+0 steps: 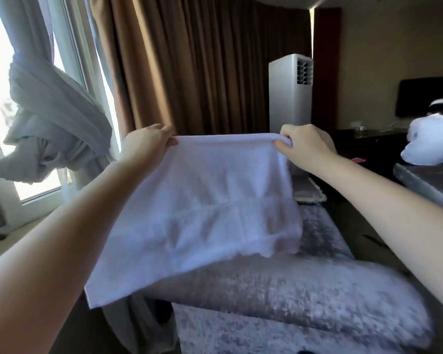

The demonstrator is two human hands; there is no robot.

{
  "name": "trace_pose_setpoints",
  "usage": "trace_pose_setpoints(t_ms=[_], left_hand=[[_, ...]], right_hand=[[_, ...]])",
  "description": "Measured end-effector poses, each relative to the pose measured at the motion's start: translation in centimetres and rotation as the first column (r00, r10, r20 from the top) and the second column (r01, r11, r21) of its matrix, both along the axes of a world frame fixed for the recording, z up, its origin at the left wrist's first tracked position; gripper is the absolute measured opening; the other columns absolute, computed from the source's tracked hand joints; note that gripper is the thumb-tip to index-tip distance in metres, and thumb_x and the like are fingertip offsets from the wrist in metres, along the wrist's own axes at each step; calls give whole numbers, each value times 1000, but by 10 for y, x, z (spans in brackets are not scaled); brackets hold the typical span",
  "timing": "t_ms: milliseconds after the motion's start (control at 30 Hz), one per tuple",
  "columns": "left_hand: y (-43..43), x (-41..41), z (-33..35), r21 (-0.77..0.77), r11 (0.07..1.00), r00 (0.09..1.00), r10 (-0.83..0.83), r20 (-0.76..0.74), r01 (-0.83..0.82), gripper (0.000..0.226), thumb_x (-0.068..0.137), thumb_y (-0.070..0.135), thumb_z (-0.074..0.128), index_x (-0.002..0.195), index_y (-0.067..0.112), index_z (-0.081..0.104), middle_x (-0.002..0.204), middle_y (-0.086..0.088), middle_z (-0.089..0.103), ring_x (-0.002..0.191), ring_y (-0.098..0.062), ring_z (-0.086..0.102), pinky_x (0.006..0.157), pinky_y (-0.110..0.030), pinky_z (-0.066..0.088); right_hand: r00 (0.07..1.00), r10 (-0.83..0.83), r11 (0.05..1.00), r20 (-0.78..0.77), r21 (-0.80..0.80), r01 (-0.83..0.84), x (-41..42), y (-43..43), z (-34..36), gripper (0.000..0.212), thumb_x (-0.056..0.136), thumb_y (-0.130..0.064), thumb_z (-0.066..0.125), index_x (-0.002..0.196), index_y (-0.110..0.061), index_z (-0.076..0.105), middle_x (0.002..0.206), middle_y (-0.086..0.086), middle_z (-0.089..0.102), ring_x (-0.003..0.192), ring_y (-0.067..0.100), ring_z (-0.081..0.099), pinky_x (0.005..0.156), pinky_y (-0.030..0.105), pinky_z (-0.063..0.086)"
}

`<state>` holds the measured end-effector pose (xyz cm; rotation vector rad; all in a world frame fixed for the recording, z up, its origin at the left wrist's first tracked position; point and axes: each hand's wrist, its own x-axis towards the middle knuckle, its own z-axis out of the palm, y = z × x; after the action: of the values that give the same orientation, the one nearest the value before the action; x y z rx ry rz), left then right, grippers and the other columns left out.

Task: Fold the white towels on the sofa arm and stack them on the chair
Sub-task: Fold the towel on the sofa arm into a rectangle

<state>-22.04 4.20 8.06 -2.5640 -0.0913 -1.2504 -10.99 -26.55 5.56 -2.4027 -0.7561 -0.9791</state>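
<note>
While the white towel (202, 208) is hanging by its top edge above the grey sofa arm (292, 297), the likeliest trouble, as I am judging it, is sitting in the two corner grips. Each corner is being held by only a small pinch of cloth. One corner could be slipping free as the towel is being lowered, and the whole sheet would then be dropping in a heap across the sofa arm or sliding off its near side.

The lower hem is trailing unevenly. Its left corner is hanging lower and nearer the viewer than the right one, which is brushing or nearly brushing the sofa arm; I cannot tell which. If the towel is being laid down like that, the fold would probably be coming out crooked, with its edges not meeting. The sofa arm's plush fabric may also be dragging on the terry and bunching it underneath, where it would be hard to see.

The left hand (149, 141) is gripping the top left corner, its fingers curled round the edge. The right hand (304, 144) is pinching the top right corner, its fingers curled tight round a bunched bit of hem. Both hands are closed on the towel and are touching nothing else. The edge between them is stretching fairly taut and level, well above the sofa arm.
</note>
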Motion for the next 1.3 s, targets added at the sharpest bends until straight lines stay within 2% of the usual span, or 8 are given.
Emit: trace_pose_setpoints(t_ms=[167, 300, 467, 633, 733, 833, 1033, 1300], left_hand=[[-20, -2, 2, -6, 1000, 999, 20, 38, -20, 32, 102, 33, 44, 101, 4, 58, 93, -19, 64, 91, -40, 61, 59, -35, 30], [-28, -13, 2, -89, 995, 997, 58, 46, -54, 37, 101, 41, 44, 104, 6, 57, 86, -23, 62, 84, -43, 60, 55, -34, 29], [-47, -29, 5, -210, 978, 1000, -18, 15, 20, 35, 99, 37, 51, 105, 5, 63, 92, -24, 63, 88, -42, 58, 48, -32, 24], [-38, -40, 8, -89, 987, 991, -131, 26, 133, 16, 96, 14, 57, 97, -1, 63, 92, -21, 61, 91, -42, 58, 70, -46, 47], [-41, -50, 13, -76, 991, 987, -98, 126, 109, 7, 94, 1, 53, 93, -3, 59, 91, -21, 57, 86, -43, 57, 62, -43, 42], [-44, -57, 21, -100, 991, 971, -69, 231, 94, 6, 91, -8, 50, 93, -5, 54, 95, -24, 54, 83, -44, 55, 60, -40, 31], [-45, -60, 6, -228, 972, 965, 10, 264, 52, 13, 90, -12, 44, 98, -4, 50, 107, -29, 49, 82, -48, 54, 58, -44, 30], [-45, -72, -28, -467, 834, 839, 8, 543, 295, 21, 97, 6, 43, 110, -7, 54, 120, -24, 51, 100, -39, 49, 79, -38, 32]], right_hand=[[996, -88, 951, -28, -299, 76, -23, -46, -11, 49, 88, -59, 55, 63, -19, 42, 59, -2, 48, 60, 18, 47, 55, 33, 34], [986, -165, 890, -19, -435, 140, -35, -95, -12, 47, 90, -53, 57, 64, -18, 39, 61, -4, 48, 63, 14, 46, 61, 36, 41], [951, -299, 912, -75, -316, 262, -47, -139, -11, 31, 91, -43, 59, 71, -27, 42, 75, -2, 55, 76, 23, 52, 55, 31, 31], [917, -397, 915, -45, -102, 391, -59, -167, -8, 15, 92, -32, 58, 86, -19, 56, 92, 10, 61, 87, 33, 56, 65, 35, 39], [904, -426, 902, 33, 88, 422, -72, -167, 8, 15, 95, -22, 56, 100, -9, 62, 102, 18, 61, 96, 37, 56, 70, 36, 38], [913, -390, 890, 123, 303, 340, -84, -167, 16, 14, 96, -15, 54, 102, -5, 61, 106, 18, 58, 98, 37, 53, 69, 37, 37], [939, -295, 914, 175, 338, 224, -86, -157, -10, 14, 97, -10, 47, 99, -4, 59, 103, 15, 53, 85, 33, 51, 66, 38, 39], [925, -165, 909, 341, 416, 9, -99, -142, -43, 16, 94, -3, 45, 98, -5, 60, 102, 12, 55, 81, 29, 55, 67, 33, 37]])
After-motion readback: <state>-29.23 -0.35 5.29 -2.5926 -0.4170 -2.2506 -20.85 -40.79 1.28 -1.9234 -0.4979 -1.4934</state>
